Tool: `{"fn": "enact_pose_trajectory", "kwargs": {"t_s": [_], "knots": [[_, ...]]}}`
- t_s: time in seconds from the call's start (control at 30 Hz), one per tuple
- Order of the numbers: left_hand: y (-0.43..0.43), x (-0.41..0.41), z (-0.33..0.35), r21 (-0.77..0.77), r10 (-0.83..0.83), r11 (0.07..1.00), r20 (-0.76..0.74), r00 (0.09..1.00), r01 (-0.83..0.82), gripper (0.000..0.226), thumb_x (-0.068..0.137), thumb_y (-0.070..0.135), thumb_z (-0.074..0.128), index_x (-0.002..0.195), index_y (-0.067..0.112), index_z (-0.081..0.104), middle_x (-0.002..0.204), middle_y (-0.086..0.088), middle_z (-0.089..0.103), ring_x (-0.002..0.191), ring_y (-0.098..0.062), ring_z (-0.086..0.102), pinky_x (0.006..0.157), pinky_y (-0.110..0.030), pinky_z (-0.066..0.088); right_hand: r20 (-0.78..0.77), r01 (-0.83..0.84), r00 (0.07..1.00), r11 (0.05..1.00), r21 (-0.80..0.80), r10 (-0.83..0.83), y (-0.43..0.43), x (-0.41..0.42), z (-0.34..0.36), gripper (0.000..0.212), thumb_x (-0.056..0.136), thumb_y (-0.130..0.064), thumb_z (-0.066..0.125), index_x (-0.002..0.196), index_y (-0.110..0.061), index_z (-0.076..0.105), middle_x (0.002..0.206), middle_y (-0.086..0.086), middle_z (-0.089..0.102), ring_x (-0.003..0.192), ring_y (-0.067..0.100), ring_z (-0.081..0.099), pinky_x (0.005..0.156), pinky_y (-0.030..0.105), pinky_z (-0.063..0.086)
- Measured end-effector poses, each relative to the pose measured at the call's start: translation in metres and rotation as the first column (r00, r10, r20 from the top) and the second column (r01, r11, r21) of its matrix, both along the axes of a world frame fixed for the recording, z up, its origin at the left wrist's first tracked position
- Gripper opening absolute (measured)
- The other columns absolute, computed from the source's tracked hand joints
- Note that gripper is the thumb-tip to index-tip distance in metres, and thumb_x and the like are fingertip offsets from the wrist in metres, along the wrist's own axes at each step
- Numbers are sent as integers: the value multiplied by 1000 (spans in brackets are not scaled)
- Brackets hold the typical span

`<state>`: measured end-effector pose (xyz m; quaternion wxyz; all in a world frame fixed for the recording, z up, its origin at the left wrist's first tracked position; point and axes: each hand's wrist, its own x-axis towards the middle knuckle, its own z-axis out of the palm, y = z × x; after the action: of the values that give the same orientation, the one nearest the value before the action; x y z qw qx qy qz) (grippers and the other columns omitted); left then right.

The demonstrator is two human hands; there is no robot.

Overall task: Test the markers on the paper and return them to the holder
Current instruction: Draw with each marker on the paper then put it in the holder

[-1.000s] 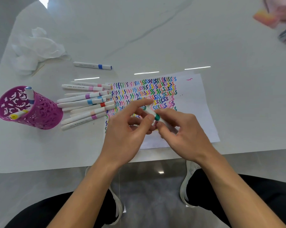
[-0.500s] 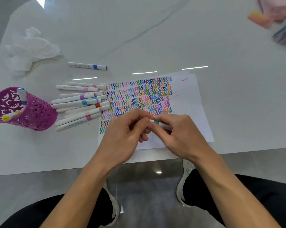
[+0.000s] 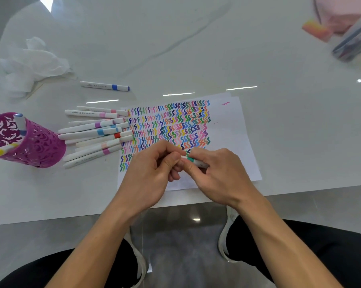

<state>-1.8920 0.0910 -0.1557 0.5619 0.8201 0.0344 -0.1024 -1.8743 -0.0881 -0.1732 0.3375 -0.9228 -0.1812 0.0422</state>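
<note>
Both hands meet over the near part of the white paper (image 3: 233, 129), which is covered in rows of coloured squiggles. My right hand (image 3: 219, 173) grips a white marker with a green band (image 3: 193, 161). My left hand (image 3: 152, 173) pinches that marker's left end, which its fingers hide. Several white markers (image 3: 96, 136) lie in a loose pile left of the paper. A purple cut-out holder (image 3: 36, 146) at the far left has two markers standing in it.
A single blue-banded marker (image 3: 104, 86) lies apart behind the pile. Crumpled white tissue (image 3: 30, 65) sits at the back left. A clear case and pink items (image 3: 345, 32) are at the back right. The table's front edge (image 3: 71, 217) runs just below my hands.
My two hands came closer together on the green-banded marker, so less of its barrel shows between them. The hands also shifted slightly nearer the table's front edge.
</note>
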Motion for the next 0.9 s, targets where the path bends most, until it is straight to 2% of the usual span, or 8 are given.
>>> {"fn": "enact_pose_trajectory", "kwargs": {"t_s": [0.13, 0.23, 0.33, 0.4, 0.53, 0.67, 0.77, 0.9], "knots": [[1, 1, 1, -36, 27, 999, 8, 1000, -27, 16, 101, 8, 56, 99, 19, 68, 76, 4, 71, 69, -15, 69, 63, -21, 54, -37, 33, 999, 999, 19, -32, -3, 1, -2, 56, 97, -63, 56, 61, -24, 37, 50, -6, 40, 47, 17, 36, 50, 27, 26], [0, 1, 0, -57, 55, 997, 20, 998, -53, 12, 102, 13, 56, 101, 18, 67, 77, 3, 72, 69, -16, 70, 64, -24, 55, -99, 25, 995, 999, 40, -21, -3, 3, 0, 47, 98, -62, 56, 67, -31, 40, 56, -10, 43, 51, 14, 41, 52, 23, 26], [0, 0, 0, -49, 96, 994, 47, 994, -94, 10, 101, 16, 58, 103, 20, 68, 79, 3, 72, 71, -15, 70, 64, -23, 55, -183, 48, 983, 997, 66, -35, -6, 4, -1, 22, 104, -54, 53, 96, -33, 52, 61, -12, 48, 54, 9, 49, 53, 19, 31], [2, 1, 0, -37, 139, 990, 64, 988, -136, 9, 100, 17, 61, 101, 23, 67, 80, 3, 72, 72, -14, 70, 64, -20, 54, -273, 116, 960, 978, 175, -65, -9, 4, -3, 5, 108, -37, 47, 110, -33, 46, 66, -6, 52, 56, 10, 49, 51, 21, 35], [4, 2, -2, 62, 184, 980, 91, 979, -190, 10, 93, 21, 70, 96, 29, 65, 85, 9, 70, 76, -13, 69, 70, -29, 57, -404, 234, 910, 919, 318, -92, -15, 8, -4, 23, 108, -14, 47, 102, -35, 39, 95, 5, 63, 68, 6, 53, 61, 20, 47], [5, 3, -3, 198, 169, 961, 127, 977, -192, 16, 89, 25, 74, 91, 33, 61, 86, 18, 67, 78, -6, 64, 67, -21, 53, -468, 292, 882, 840, 457, -52, -17, 12, -1, 28, 107, -3, 46, 105, -26, 62, 101, -5, 70, 80, 11, 68, 69, 25, 55], [5, 4, -5, 219, 172, 956, 121, 978, -195, 14, 89, 26, 74, 91, 34, 62, 86, 19, 67, 77, -6, 64, 66, -18, 51, -540, 373, 842, 733, 569, -9, -16, 14, 1, 51, 105, 6, 34, 119, -24, 73, 114, 0, 75, 94, 19, 74, 76, 29, 61], [6, 5, -6, 238, 165, 953, 120, 979, -190, 13, 89, 27, 73, 92, 34, 63, 85, 19, 67, 76, -6, 63, 64, -13, 49, -501, 348, 865, 723, 597, -2, -20, 14, -1, 42, 101, 10, 56, 124, -20, 74, 102, 2, 77, 93, 19, 76, 76, 28, 61]]}}
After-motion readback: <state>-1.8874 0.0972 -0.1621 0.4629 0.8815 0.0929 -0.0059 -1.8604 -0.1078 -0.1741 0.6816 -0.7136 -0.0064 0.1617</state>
